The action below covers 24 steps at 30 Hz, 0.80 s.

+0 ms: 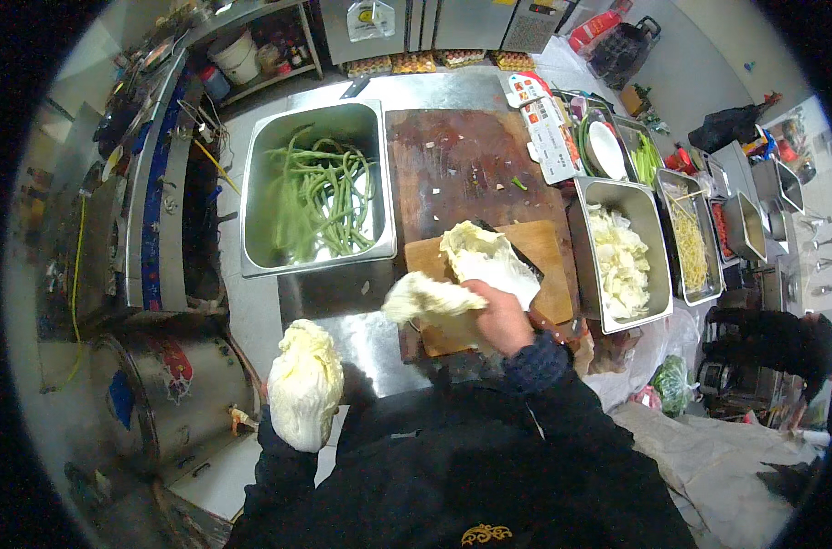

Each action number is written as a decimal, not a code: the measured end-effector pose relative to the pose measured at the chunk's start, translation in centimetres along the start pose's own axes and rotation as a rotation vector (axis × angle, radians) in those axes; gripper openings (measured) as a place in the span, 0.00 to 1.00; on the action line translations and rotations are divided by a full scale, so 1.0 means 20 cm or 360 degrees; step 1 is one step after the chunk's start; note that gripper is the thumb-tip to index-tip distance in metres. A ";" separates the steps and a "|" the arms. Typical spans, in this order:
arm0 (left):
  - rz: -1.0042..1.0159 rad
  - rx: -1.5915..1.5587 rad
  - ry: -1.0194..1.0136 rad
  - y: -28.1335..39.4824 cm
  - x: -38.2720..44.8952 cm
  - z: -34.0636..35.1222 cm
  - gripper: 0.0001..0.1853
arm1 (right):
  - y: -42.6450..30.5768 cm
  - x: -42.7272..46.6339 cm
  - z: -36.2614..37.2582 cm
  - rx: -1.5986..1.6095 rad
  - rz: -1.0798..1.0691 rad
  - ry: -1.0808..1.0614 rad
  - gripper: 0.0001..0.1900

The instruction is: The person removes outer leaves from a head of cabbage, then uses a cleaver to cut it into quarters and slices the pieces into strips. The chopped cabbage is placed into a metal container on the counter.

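My left hand (pixel 264 390) grips a head of napa cabbage (pixel 305 384) at the table's near-left edge; the cabbage covers most of that hand. In my right hand (pixel 504 319) is a loose cabbage leaf (pixel 430 296), blurred, over the front of a light wooden cutting board (pixel 555 274). Another pale cabbage leaf (pixel 495 257) lies on the board, just beyond the right hand. A dark flat thing (pixel 524 261) shows from under this leaf, perhaps a cleaver blade. The small board rests on a larger dark wooden chopping block (pixel 457 165).
Left of the block, a deep steel pan (pixel 388 226) contains long green beans (pixel 337 195). To the right stands a steel pan (pixel 586 247) of cut cabbage (pixel 618 264), beside a tray of pale shreds (pixel 690 250). A printed carton (pixel 550 137) lies at the block's far-right corner.
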<state>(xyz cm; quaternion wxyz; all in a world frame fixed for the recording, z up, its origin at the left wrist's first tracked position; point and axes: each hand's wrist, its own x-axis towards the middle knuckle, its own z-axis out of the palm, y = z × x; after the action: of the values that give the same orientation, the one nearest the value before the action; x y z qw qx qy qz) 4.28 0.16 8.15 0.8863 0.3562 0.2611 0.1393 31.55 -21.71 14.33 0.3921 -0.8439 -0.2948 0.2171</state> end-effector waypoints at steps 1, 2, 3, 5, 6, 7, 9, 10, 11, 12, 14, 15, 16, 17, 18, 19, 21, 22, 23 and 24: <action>0.0120 0.0584 -0.0066 -0.02 0.03 0.01 0.48 | 0.04 0.01 -0.07 -0.0005 0.0092 0.0072 0.21; 0.0163 -0.0144 -0.0271 -0.05 0.04 0.03 0.50 | 0.09 0.03 -0.15 0.0014 -0.0076 0.0132 0.22; 0.0204 -0.0871 -0.0468 -0.09 0.05 0.04 0.52 | 0.15 0.06 -0.24 0.0078 -0.0168 0.0093 0.20; 0.0245 -0.0715 -0.0368 -0.11 0.04 0.06 0.54 | 0.26 0.18 -0.36 -0.0171 -0.0031 -0.0030 0.19; 0.0205 -0.0713 -0.0362 -0.13 0.02 0.07 0.52 | 0.31 0.24 -0.36 -0.0337 -0.0046 0.0023 0.19; 0.0167 -0.0711 -0.0357 -0.14 0.01 0.08 0.50 | 0.35 0.30 -0.35 -0.0438 -0.0176 0.0091 0.19; 0.0120 -0.0687 -0.0290 -0.15 0.00 0.10 0.54 | 0.39 0.39 -0.29 -0.0957 -0.0092 -0.0144 0.23; 0.0123 -0.0626 -0.0271 -0.15 0.00 0.11 0.56 | 0.39 0.40 -0.29 -0.1010 -0.0146 -0.0137 0.24; 0.0132 -0.0566 -0.0248 -0.16 0.00 0.12 0.58 | 0.37 0.41 -0.28 -0.1111 0.0018 -0.0220 0.25; 0.0097 -0.0577 -0.0199 -0.16 0.00 0.13 0.58 | 0.34 0.39 -0.27 -0.0965 -0.0347 0.0154 0.25; 0.0085 -0.0724 -0.0281 -0.17 0.01 0.16 0.57 | 0.23 0.31 -0.26 -0.0769 -0.0564 0.0635 0.23; 0.0079 -0.0792 -0.0308 -0.17 0.02 0.18 0.56 | 0.17 0.26 -0.24 -0.0673 -0.0627 0.0642 0.22; 0.0125 -0.0819 -0.0353 -0.17 0.03 0.19 0.53 | 0.10 0.19 -0.18 -0.0476 -0.0590 0.0567 0.19; 0.0105 -0.0795 -0.0193 -0.18 0.04 0.21 0.49 | 0.02 0.14 -0.10 -0.0008 -0.0262 0.0202 0.16; 0.0073 -0.0727 -0.0188 -0.17 0.06 0.22 0.49 | -0.04 0.10 0.00 0.0126 -0.0352 -0.0090 0.19; 0.0039 -0.0660 -0.0185 -0.17 0.07 0.24 0.50 | -0.09 0.06 0.09 0.0246 -0.0262 -0.0473 0.23; -0.0043 -0.0518 -0.0230 -0.14 0.09 0.26 0.49 | -0.16 0.02 0.28 0.0399 -0.0070 -0.0903 0.33; -0.0091 -0.0441 -0.0274 -0.12 0.10 0.26 0.48 | -0.17 0.02 0.35 0.0635 -0.0013 -0.0912 0.32; -0.0140 -0.0348 -0.0317 -0.11 0.10 0.27 0.48 | -0.17 0.04 0.41 0.0963 0.0027 -0.0926 0.31; -0.0201 -0.0275 -0.0333 -0.09 0.10 0.27 0.48 | -0.17 0.08 0.47 0.1276 0.0110 -0.0956 0.30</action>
<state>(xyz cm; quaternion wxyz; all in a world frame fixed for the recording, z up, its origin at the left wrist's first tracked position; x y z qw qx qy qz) 9.17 -3.35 9.40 0.9430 0.2740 0.1764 0.0673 26.08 -13.84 11.20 0.5759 -0.5365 -0.2598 0.5595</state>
